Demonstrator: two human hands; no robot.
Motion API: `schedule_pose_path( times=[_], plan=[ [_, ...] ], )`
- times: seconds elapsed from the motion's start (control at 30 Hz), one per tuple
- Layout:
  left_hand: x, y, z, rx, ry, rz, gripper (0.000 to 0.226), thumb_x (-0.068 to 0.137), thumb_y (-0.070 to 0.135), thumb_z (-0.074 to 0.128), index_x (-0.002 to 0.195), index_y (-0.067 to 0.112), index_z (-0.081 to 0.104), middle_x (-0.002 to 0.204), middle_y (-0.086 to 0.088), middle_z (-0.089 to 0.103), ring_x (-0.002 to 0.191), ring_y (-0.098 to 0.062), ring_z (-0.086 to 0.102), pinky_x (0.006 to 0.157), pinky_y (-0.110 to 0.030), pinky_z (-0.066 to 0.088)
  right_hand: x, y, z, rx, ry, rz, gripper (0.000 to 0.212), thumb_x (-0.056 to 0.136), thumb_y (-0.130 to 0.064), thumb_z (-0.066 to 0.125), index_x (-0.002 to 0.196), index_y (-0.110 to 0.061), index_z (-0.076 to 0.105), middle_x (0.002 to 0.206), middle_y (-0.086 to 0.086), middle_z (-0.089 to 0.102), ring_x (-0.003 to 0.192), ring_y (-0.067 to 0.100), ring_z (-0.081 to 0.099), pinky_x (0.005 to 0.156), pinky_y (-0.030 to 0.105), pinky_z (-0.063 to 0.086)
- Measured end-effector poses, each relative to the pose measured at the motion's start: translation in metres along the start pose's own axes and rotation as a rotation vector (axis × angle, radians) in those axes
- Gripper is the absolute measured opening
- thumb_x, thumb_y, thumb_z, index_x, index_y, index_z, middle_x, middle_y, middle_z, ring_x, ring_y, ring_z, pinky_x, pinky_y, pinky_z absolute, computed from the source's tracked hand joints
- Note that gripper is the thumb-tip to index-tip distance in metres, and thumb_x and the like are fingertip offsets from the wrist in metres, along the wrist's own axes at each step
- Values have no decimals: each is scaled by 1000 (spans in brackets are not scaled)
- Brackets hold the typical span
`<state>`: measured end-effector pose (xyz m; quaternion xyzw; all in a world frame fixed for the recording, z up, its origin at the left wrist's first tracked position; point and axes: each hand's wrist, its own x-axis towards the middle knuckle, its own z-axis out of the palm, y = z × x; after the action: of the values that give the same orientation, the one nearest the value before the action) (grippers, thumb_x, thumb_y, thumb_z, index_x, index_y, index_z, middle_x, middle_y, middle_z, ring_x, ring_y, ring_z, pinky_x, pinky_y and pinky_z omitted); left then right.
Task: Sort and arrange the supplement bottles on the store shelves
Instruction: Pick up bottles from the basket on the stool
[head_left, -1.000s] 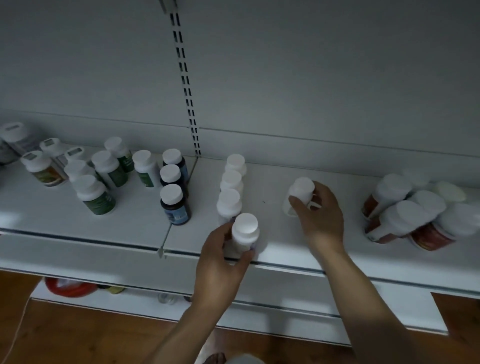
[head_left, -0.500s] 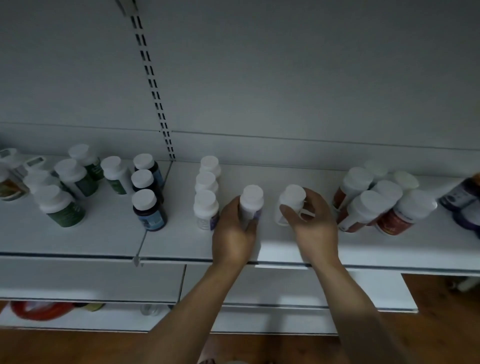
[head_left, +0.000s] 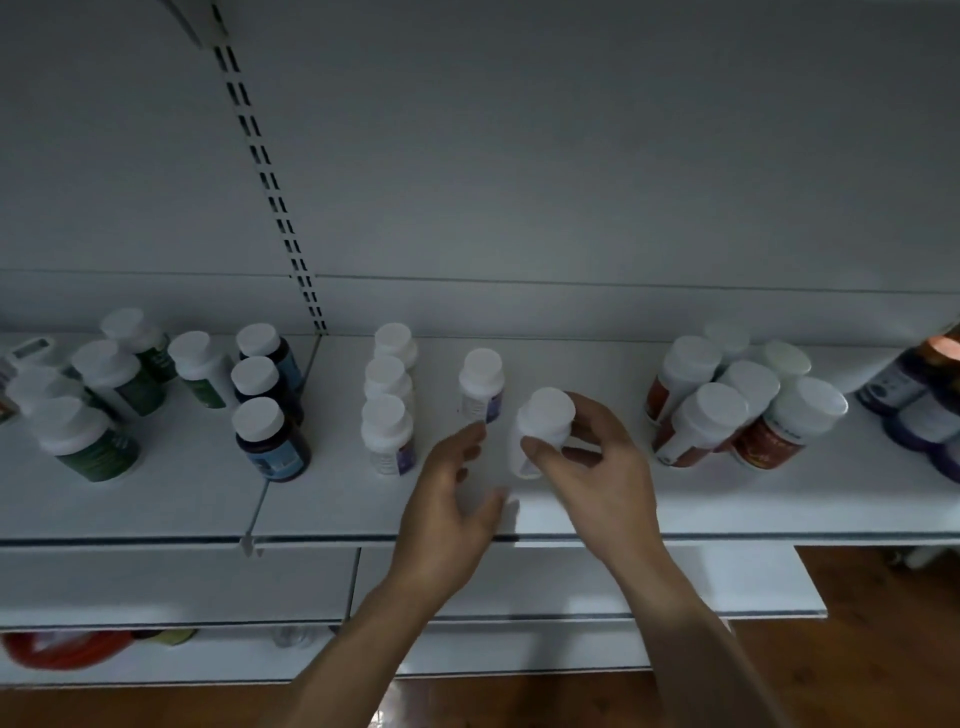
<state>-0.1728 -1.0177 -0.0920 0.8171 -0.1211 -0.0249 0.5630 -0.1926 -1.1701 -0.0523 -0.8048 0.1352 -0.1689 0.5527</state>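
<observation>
On the white shelf, just right of the slotted upright, my right hand grips a white-capped bottle between thumb and curled fingers. The bottle is tilted, its base on or just above the shelf (I cannot tell which). My left hand holds nothing. Its fingers are loose and spread, with the index tip just beside the foot of a purple-labelled bottle that stands upright on its own. To the left of that one, three like bottles stand in a line from front to back. Further left, three dark blue bottles form their own line, and beyond them is a loose cluster of green-labelled ones. On my right, well apart from the bottle I hold, red-labelled bottles crowd together.
</observation>
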Motion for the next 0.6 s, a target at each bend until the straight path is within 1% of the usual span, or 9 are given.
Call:
schedule_pose_path(
  times=[0.07,0.1,0.17,0.27,0.33,0.4,0.5,0.53,0.6],
  plan=[
    [-4,6,-5,-40,-60,38,62,85,19,75,137,33,44,134,21,49,122,9,46,100,-7,36,-8,-10,1,27,-71,-29,45,78,-22,79,119,-32,61,114,-15,65,106,3,62,91,26,52],
    [-4,11,-8,-63,-76,48,62,84,22,76,137,32,45,135,20,52,123,7,47,101,-11,38,-12,-15,2,37,-102,-50,46,79,-21,79,120,-32,61,115,-16,65,107,3,61,92,26,52],
    [-1,20,-13,-101,-74,66,60,84,23,76,136,33,48,132,19,56,123,1,52,103,-23,44,-21,-25,4,40,-133,-127,48,79,-21,79,122,-30,60,118,-18,63,112,2,58,92,21,49],
    [-2,30,-21,-160,-26,100,57,80,22,78,130,32,53,126,17,60,121,-5,55,100,-40,50,-30,-37,3,-13,-126,-279,48,78,-24,79,122,-28,60,120,-15,61,114,10,58,91,20,48],
    [-5,36,-27,-187,-14,137,55,77,28,76,128,33,54,126,16,60,121,-10,56,96,-46,52,-33,-43,1,-35,-120,-343,48,75,-26,78,120,-27,61,120,-12,60,114,14,58,90,23,49],
    [-10,40,-31,-203,-10,168,55,76,30,75,125,37,54,127,18,59,121,-10,56,93,-48,54,-35,-48,-1,-17,-123,-395,49,74,-26,78,120,-25,63,121,-10,61,114,15,58,90,26,49],
    [-14,43,-35,-167,-3,199,55,77,27,78,123,42,53,125,21,59,119,-5,56,94,-40,54,-37,-50,-4,46,-135,-417,47,73,-30,75,118,-25,63,118,-11,62,112,15,60,88,24,50],
    [-15,44,-35,-159,-1,207,55,77,29,78,124,43,53,125,20,59,119,-5,56,95,-34,53,-37,-48,-5,116,-146,-369,46,73,-31,75,116,-27,63,116,-11,64,110,15,62,87,24,50],
    [-16,46,-38,-175,19,219,56,76,34,76,126,41,52,125,21,59,118,-6,57,94,-20,48,-36,-46,-6,349,-167,-190,46,71,-31,75,115,-29,60,111,-8,68,106,15,65,82,25,53]
  ],
)
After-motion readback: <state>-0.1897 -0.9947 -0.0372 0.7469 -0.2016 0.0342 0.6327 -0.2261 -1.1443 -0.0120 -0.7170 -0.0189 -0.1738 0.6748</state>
